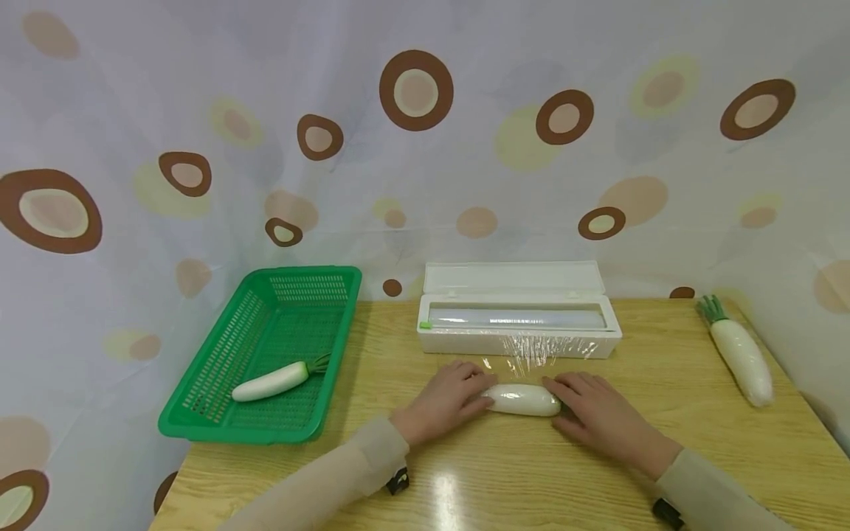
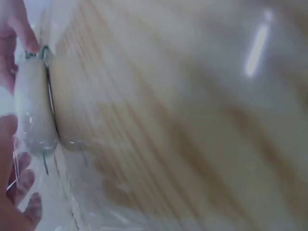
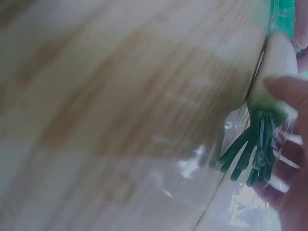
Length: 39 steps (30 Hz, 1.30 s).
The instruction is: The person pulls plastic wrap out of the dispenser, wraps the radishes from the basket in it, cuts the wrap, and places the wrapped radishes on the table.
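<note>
A white radish (image 1: 526,399) lies crosswise on the table in front of the cling film box (image 1: 465,343), with shiny cling film about it. My left hand (image 1: 451,402) holds its left, tapered end. At the other end my right hand (image 1: 600,417) grips it, thumb on the white body near the green stalks (image 3: 260,144), as the right wrist view shows. Clear film (image 1: 531,348) stretches from the box's front towards the radish. The roll (image 1: 518,318) sits inside under a raised lid (image 1: 511,279). The undersides of both hands' grips are partly hidden.
To the left stands a green basket (image 1: 174,420) with another radish (image 1: 271,382) in it. A third radish (image 1: 742,360), glossy as if wrapped, lies at the table's right edge. Behind the wooden table (image 1: 505,479) hangs a patterned curtain (image 1: 465,177).
</note>
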### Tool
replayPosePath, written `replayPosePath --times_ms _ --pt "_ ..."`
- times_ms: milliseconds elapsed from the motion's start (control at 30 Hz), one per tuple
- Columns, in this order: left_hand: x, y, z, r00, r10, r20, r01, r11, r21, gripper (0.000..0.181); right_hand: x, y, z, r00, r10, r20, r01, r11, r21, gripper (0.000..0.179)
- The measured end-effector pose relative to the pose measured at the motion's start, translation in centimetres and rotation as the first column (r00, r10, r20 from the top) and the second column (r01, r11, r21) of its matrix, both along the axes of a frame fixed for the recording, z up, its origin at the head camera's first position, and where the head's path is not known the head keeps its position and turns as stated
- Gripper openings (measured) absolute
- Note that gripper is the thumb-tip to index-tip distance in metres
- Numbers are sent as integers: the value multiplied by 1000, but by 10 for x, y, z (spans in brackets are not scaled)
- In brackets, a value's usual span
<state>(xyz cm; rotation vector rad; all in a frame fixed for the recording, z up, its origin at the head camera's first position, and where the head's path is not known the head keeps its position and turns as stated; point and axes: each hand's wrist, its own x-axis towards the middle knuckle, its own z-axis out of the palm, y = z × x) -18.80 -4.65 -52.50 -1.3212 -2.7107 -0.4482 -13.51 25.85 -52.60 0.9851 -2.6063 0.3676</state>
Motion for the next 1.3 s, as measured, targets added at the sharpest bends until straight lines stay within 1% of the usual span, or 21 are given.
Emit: replayPosePath --times_ms 100,133,200,267,467,600,767,833,967,1033,1133,1200,1300 --pt "4 3 1 998 -7 -66 12 997 81 31 0 -2 2 1000 25 -3 -25 1000 -19 62" --pt "6 4 2 996 -9 -93 18 995 95 28 0 -3 3 1000 31 -5 -31 999 -21 61" --pt "9 6 2 991 -11 -133 25 994 102 26 0 -4 3 999 39 -8 -39 999 -13 60" --pt "11 7 3 989 -4 -150 17 996 87 28 0 -4 4 999 37 -6 -37 999 -3 60" --pt "11 9 1 994 57 -99 -57 998 -1 42 -3 -5 2 1000 -2 13 2 1000 -4 55" --pt "8 8 0 994 79 -81 -81 996 -25 45 -6 -4 1 1000 -16 15 16 1000 6 53" --pt "4 5 -1 993 107 -49 -109 993 -48 45 -8 -3 4 999 -23 43 22 999 23 53" --pt "3 4 -2 992 118 -32 -120 992 -49 45 -9 -3 4 998 -30 58 29 999 30 54" --pt "0 3 -3 990 140 -18 -140 990 -34 43 -10 -3 4 995 -46 93 44 999 23 55" --pt "-2 3 -4 989 146 -11 -146 989 -24 43 -11 -2 4 994 -49 95 47 999 18 55" --pt "-3 2 -3 989 148 -4 -148 989 -5 41 -11 -2 4 996 -44 75 43 999 14 55" --pt "-3 1 -3 990 144 -15 -144 990 3 37 -11 -2 4 998 -38 57 37 999 15 55" --pt "-4 -1 -6 988 148 -41 -148 989 5 32 -11 -3 4 998 -39 55 38 999 15 54"
